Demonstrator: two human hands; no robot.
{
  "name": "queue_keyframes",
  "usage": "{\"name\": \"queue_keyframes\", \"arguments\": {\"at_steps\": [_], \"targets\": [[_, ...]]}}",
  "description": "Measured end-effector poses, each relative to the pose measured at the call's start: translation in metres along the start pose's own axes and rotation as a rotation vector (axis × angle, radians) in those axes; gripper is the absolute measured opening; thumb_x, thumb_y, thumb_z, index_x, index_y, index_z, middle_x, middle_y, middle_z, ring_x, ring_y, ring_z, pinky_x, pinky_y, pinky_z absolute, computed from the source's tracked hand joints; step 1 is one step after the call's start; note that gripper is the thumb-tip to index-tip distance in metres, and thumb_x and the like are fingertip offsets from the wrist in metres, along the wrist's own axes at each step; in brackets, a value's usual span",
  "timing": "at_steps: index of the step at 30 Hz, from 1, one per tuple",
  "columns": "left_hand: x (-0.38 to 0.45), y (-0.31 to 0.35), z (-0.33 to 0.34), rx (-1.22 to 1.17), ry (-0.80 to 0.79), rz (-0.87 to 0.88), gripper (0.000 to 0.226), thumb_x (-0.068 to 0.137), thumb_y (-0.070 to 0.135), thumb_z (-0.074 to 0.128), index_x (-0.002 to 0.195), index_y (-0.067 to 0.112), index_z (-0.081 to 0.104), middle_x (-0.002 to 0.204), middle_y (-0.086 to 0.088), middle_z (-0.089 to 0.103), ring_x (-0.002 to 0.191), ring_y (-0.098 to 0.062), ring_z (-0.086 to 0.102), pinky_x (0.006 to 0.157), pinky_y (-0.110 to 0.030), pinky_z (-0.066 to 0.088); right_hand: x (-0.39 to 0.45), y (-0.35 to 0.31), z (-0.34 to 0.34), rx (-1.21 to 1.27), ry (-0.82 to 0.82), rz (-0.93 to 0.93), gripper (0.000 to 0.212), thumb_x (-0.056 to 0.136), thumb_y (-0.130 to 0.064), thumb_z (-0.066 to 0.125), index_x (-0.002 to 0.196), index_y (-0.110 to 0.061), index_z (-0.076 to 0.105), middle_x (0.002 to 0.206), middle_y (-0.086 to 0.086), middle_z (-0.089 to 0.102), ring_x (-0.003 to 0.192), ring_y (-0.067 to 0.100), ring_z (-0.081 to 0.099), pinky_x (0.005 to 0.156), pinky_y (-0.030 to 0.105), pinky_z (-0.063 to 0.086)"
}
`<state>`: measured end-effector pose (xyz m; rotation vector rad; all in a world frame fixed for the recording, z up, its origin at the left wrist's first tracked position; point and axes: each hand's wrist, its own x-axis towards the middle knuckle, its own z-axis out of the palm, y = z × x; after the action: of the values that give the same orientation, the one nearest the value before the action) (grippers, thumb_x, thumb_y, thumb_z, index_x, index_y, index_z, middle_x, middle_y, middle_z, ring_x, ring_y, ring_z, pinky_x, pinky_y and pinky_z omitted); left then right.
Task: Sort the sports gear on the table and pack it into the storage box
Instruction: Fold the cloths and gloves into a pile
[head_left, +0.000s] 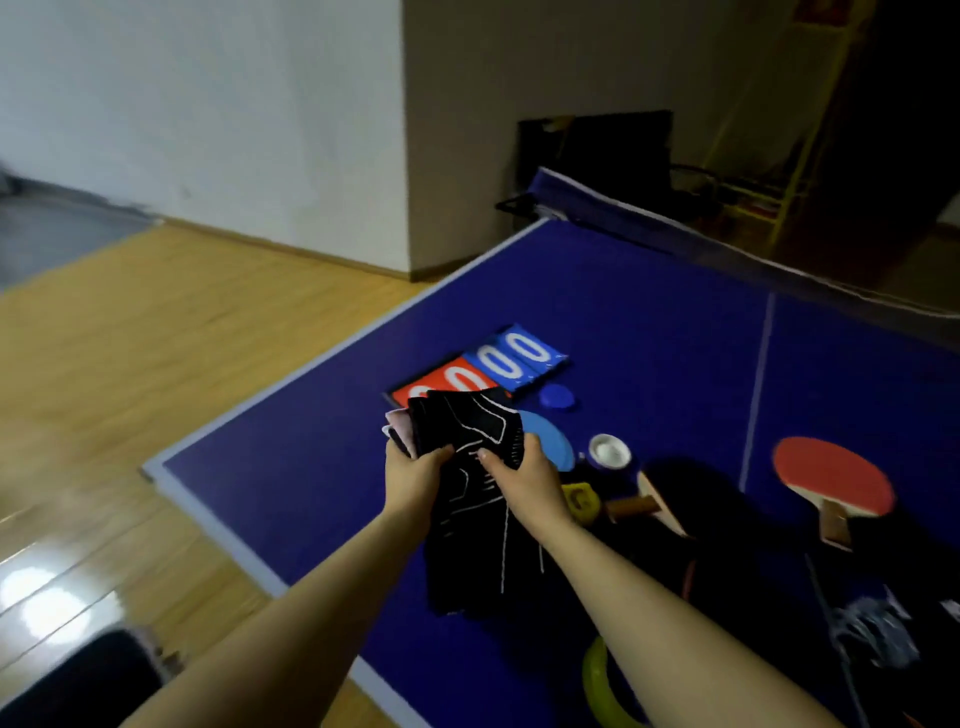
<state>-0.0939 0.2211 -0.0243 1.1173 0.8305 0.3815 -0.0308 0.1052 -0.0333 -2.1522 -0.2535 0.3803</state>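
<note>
Head view
Left hand (415, 475): fingers curled round the left edge of the black cloth (467, 467), held above the table (649, 322) near its left side.
Right hand (524, 480): thumb and fingers pinch the cloth's right edge, close beside the left hand.
Cloth: black with thin white lines, upper part fanned out between the two hands, lower part hanging down toward the near table edge; whether it touches the table cannot be told. A pale pink piece (400, 426) peeks out at its far left.
Scoreboard (483, 364): red and blue flip cards with white zeros, flat on the table just beyond the cloth, its near end hidden by it.
Blue cap (556, 397): right of the scoreboard.
Blue disc (550, 441): just right of the right hand, partly behind it.
Tape roll (609, 451): white, right of the disc.
Red paddle (831, 483): far right, flat on the table.
Dark paddle (691, 493): between the right hand and the red paddle.
Yellow ring (597, 680): near edge, under the right forearm.
</note>
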Motion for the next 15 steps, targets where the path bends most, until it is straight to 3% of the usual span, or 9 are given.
{"name": "queue_keyframes", "arguments": {"at_steps": [4,6,10,15], "targets": [[0.000,-0.003,-0.057,-0.015,0.238,0.096,0.040,0.085,0.007,0.065,0.115,0.011,0.038,0.101,-0.004,0.057,0.091,-0.020,0.060,0.074,-0.031,0.050,-0.001,-0.026,0.057,-0.063,-0.156,-0.126,0.060,0.083,-0.048,0.062,0.133,-0.023,0.039,0.127,0.007,0.058,0.117,0.027,0.055,0.094,0.038,0.047],[0.001,-0.004,-0.094,-0.029,0.366,0.117,0.041,0.086,0.010,0.066,0.116,0.013,0.038,0.103,-0.003,0.055,0.094,-0.021,0.058,0.082,-0.035,0.050,-0.009,-0.041,0.090,-0.094,-0.258,-0.172,0.068,0.084,-0.047,0.062,0.140,-0.024,0.030,0.133,0.010,0.054,0.119,0.027,0.053,0.093,0.037,0.047],[0.006,-0.003,-0.164,-0.110,0.553,0.129,0.061,0.086,0.011,0.066,0.137,0.011,0.033,0.131,-0.008,0.050,0.116,-0.025,0.053,0.102,-0.044,0.044,-0.025,-0.075,0.147,-0.146,-0.470,-0.276,0.071,0.090,-0.043,0.057,0.146,-0.028,0.016,0.137,0.009,0.047,0.121,0.027,0.049,0.085,0.034,0.046],[0.017,0.005,-0.249,-0.137,0.756,0.103,0.074,0.087,0.016,0.066,0.147,0.011,0.023,0.143,-0.013,0.043,0.126,-0.031,0.048,0.104,-0.043,0.042,-0.042,-0.115,0.225,-0.160,-0.632,-0.382,0.073,0.090,-0.038,0.058,0.146,-0.027,0.013,0.137,0.007,0.047,0.121,0.024,0.051,0.088,0.036,0.050]]}}
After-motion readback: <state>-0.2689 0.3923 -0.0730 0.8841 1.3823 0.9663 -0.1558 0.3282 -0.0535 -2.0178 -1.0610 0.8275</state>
